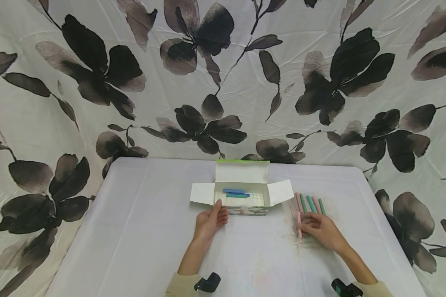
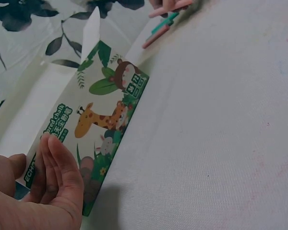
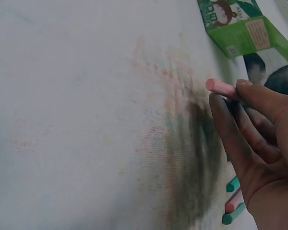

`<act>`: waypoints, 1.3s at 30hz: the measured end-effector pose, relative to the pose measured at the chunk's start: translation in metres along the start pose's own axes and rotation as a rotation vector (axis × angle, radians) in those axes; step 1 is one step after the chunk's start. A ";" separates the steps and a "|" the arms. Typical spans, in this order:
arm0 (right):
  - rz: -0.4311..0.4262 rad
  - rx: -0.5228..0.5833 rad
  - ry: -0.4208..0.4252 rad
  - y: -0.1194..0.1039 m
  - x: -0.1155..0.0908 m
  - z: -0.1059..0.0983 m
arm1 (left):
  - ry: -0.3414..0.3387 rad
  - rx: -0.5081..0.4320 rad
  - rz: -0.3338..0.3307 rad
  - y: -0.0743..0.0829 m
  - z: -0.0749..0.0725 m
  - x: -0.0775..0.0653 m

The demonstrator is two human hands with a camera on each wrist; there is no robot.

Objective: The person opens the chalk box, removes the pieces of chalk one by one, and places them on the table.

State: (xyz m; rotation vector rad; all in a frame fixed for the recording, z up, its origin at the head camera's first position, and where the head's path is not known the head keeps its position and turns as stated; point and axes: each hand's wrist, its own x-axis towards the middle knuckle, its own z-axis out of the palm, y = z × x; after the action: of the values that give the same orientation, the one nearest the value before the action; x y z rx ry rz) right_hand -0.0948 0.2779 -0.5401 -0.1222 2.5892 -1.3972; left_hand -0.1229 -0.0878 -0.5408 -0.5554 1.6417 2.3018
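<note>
An opened chalk box printed with cartoon animals stands on the table, its flaps spread outward. My left hand holds the box's front wall near the left corner, thumb at the rim and fingers against the printed face. Inside the box lie blue chalk sticks and a green chalk stick. To the right of the box, my right hand pinches a pink chalk stick between thumb and fingers. Just beyond that hand is a row of pink and green chalk sticks.
A white cloth covers the table. Dark and reddish chalk smudges mark it near the row of sticks. A floral curtain hangs behind the table. The box's right flap juts toward the row.
</note>
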 end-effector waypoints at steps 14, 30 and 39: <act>-0.011 -0.141 0.080 -0.003 0.000 0.012 | -0.013 0.005 -0.006 -0.002 0.001 -0.002; -0.092 -0.205 0.196 -0.045 0.018 -0.019 | -0.016 0.007 0.013 -0.003 -0.003 0.000; -0.221 -0.167 0.259 -0.065 0.038 -0.025 | -0.014 0.006 0.008 -0.002 -0.002 0.000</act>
State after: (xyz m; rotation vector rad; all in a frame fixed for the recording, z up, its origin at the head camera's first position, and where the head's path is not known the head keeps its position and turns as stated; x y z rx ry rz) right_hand -0.1389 0.2562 -0.4772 -0.2769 2.9855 -1.3413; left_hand -0.1215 -0.0894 -0.5433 -0.5310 1.6472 2.3007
